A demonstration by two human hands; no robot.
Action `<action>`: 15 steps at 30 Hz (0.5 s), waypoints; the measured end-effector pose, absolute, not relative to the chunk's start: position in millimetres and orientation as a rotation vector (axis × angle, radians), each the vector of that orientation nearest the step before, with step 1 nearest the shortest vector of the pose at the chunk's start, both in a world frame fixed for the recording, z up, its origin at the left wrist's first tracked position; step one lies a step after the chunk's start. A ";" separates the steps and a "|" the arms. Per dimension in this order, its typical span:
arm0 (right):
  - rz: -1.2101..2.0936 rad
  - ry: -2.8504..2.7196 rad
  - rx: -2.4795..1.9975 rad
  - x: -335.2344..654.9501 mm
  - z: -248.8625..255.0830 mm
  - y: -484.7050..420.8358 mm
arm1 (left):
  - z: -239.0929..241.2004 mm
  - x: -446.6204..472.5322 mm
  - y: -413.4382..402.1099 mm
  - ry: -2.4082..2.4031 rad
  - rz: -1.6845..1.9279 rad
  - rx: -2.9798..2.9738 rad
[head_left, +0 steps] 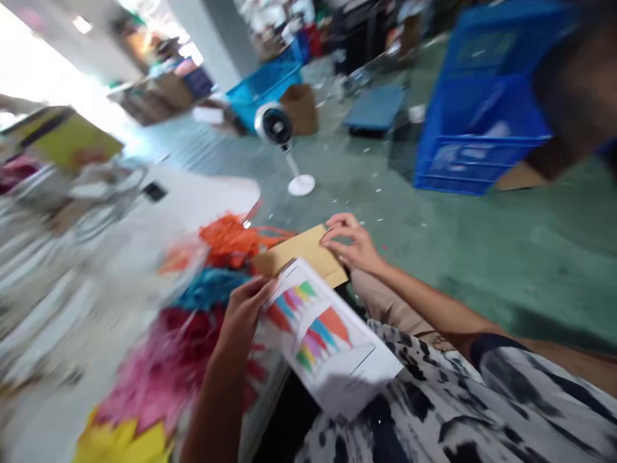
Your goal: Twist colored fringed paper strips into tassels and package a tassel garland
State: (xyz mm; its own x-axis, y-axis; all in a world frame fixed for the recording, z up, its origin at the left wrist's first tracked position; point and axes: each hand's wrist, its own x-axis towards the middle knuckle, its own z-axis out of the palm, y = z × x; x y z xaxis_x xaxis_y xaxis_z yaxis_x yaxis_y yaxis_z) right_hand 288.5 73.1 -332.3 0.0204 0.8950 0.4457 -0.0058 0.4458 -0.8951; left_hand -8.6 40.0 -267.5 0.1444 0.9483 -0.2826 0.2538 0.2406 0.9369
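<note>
My left hand (243,312) grips the near edge of a white box (332,341) printed with coloured pennant flags. The box lies tilted over my lap. My right hand (349,244) has its fingers curled on the far edge of a brown cardboard piece (301,254) that sticks out beyond the box. Heaps of coloured fringe lie beside my left hand: orange (231,241), blue (207,289), pink-red (159,366) and yellow (125,444). The picture is blurred by motion.
A white table (202,199) to the left carries blurred packets and a dark phone (155,191). On the green floor stand a white fan (279,132), blue crates (475,128) and a brown bin (301,106). Another person's arm shows at the far left edge.
</note>
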 end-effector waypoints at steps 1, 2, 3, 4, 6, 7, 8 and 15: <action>0.880 -1.370 -0.853 280.6 -337.3 80.8 | -273.3 -24.2 29.7 1.402 0.786 1.176; 0.905 -1.373 -0.841 272.7 -342.3 88.0 | -278.2 -34.1 23.1 1.421 0.803 1.099; 0.889 -1.382 -0.849 264.9 -347.2 94.5 | -282.6 -39.8 20.3 1.425 0.842 1.053; 0.836 -1.389 -0.870 257.7 -352.2 100.3 | -286.3 -42.6 20.6 1.428 0.876 1.032; 0.750 -1.373 -0.890 246.3 -361.9 110.4 | -292.7 -44.2 27.1 1.428 0.920 0.984; 0.724 -1.346 -0.892 242.5 -366.3 115.3 | -295.4 -44.6 31.3 1.426 0.946 0.960; 0.719 -1.310 -0.884 240.1 -370.2 120.2 | -298.2 -45.3 35.4 1.421 0.967 0.942; 0.819 -1.166 -0.824 244.5 -378.4 135.5 | -323.4 -54.0 52.5 1.457 1.005 1.065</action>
